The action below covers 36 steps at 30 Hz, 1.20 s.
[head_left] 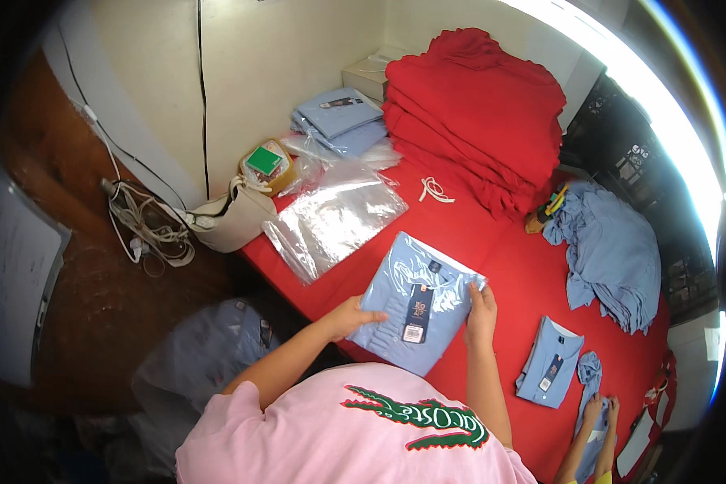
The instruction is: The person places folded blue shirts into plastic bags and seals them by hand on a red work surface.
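A folded light blue shirt [421, 310] in a clear plastic bag, with a dark hang tag on its front, lies between my two hands over the near edge of the red table. My left hand [353, 318] grips the bag's left side, thumb on top. At the upper right side, my right hand [481, 313] pinches the bag's edge. Just beyond the bagged shirt lies a stack of clear plastic bags [336, 216].
A tall pile of red cloth [476, 113] rises at the back; folded blue shirts [339, 114] lie left of it. Loose blue garments [609, 250] are heaped right. A folded shirt [550, 363] lies near a co-worker's hands [601, 415]. A white handbag [234, 218] sits at the left edge.
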{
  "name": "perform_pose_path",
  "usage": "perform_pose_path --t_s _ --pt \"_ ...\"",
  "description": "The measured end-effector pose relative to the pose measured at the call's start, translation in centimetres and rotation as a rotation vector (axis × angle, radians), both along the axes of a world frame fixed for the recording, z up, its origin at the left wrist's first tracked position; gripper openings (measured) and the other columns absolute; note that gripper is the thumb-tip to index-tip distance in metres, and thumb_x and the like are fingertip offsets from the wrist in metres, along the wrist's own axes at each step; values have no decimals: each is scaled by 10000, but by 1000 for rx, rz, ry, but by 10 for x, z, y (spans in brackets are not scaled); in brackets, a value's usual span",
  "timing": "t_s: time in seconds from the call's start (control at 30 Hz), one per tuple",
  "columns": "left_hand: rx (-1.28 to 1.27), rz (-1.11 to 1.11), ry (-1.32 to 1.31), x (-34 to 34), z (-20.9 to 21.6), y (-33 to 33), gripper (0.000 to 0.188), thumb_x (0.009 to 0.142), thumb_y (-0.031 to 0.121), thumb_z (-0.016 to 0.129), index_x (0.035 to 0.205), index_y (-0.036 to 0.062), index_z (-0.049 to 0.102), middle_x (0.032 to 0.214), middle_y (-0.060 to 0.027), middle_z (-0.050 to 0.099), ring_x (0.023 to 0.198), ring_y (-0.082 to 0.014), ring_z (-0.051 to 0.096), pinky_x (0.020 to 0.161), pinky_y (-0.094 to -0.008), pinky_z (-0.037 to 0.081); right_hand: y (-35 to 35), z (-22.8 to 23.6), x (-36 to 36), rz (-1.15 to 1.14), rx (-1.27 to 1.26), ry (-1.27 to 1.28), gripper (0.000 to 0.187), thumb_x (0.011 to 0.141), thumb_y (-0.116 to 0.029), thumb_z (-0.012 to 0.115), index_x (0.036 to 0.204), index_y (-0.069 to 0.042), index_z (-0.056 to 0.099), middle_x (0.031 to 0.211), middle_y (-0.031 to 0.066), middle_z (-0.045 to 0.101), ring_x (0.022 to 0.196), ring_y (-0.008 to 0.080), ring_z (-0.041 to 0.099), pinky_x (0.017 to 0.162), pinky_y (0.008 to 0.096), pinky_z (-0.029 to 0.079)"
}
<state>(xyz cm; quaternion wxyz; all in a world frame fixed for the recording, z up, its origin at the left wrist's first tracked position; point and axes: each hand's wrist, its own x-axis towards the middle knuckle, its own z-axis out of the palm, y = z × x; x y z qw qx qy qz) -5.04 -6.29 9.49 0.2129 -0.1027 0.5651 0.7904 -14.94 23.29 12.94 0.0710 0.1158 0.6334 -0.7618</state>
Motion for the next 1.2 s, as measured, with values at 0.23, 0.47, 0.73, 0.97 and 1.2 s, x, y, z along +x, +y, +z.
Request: perform_pose_path --t_s 0.23,0.47,0.73,0.97,1.2 --pt "-489 -104 122 -163 94 -200 468 935 213 857 1334 14 717 1212 -105 784 1044 -208 759 922 -381 615 -37 -48 4 19 113 -154 470 1112 -280 621 1492 -20 527 1292 154 710 1022 229 758 803 348 603" --pt "-1440 702 580 -377 156 -319 565 931 195 844 1414 -3 629 1350 -182 725 1239 -277 719 1030 -416 578 -78 -94 47 -6 133 -257 384 1093 -201 645 1420 -12 579 1178 112 753 917 196 762 740 309 589" --pt "-418 -161 423 -312 45 -158 414 968 142 796 1341 -9 696 1249 -80 753 1146 -164 688 1051 -336 524 -78 -105 105 63 492 -193 273 1048 -200 708 1199 27 723 1086 172 796 968 240 780 836 360 608" --pt "-1396 -169 628 -131 -90 -109 833 1048 502 659 1692 78 343 1794 -257 134 1651 -463 151 1272 -740 117 -78 -65 122 168 680 -113 294 1003 -201 729 1212 6 736 1106 208 784 991 326 765 885 423 593" --pt "-1495 51 769 -63 -141 -168 480 1082 365 631 1486 107 660 1626 -158 545 1526 -446 451 1238 -619 339 -66 -53 137 364 709 -46 270 1000 -179 723 1218 -21 747 1107 189 786 970 318 757 866 429 594"
